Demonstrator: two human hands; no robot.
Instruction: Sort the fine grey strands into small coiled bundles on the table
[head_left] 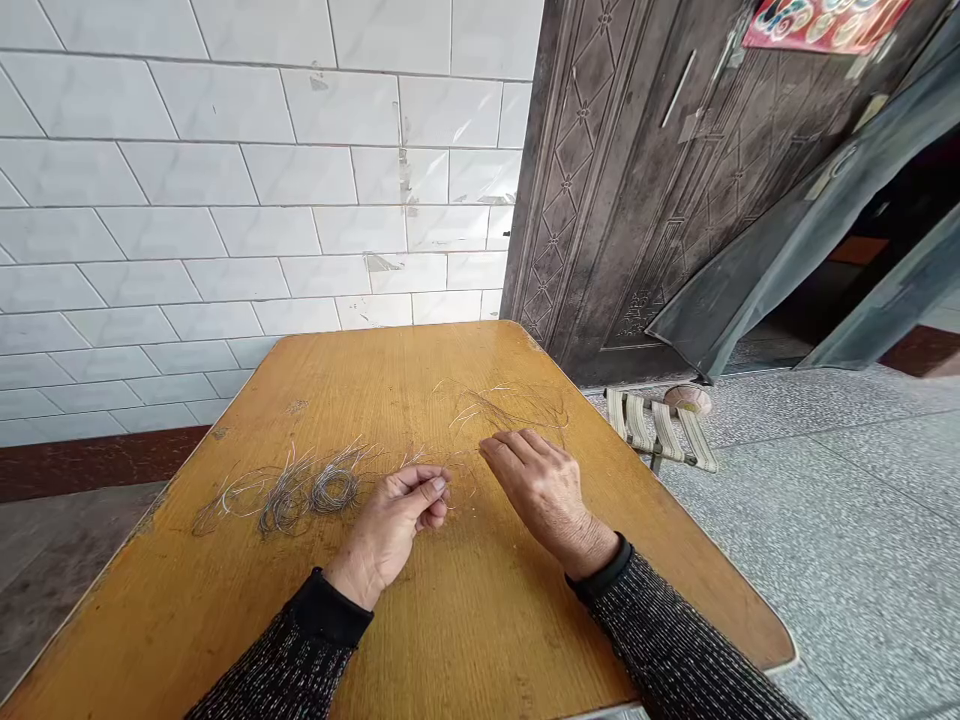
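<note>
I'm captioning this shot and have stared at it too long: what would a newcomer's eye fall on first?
Probably the two bare hands over the yellowish wooden table: the left hand with thumb and forefinger together, the right hand palm down. Next, the round coil of thin wire just left of the left hand, with tangled bundles beside it. Beyond the table's far right corner, the dark patterned door stands out against white wall tiles.

And it's honey-brown grain across the desk [465, 620], dull grey on the coiled wires [279, 503]! Black sleeves [679, 625] flecked with white, cuffs [601, 574] plain black; beyond, white wall tiles [225, 170] and a dark brown door [607, 170] patterned with diamonds.
</note>
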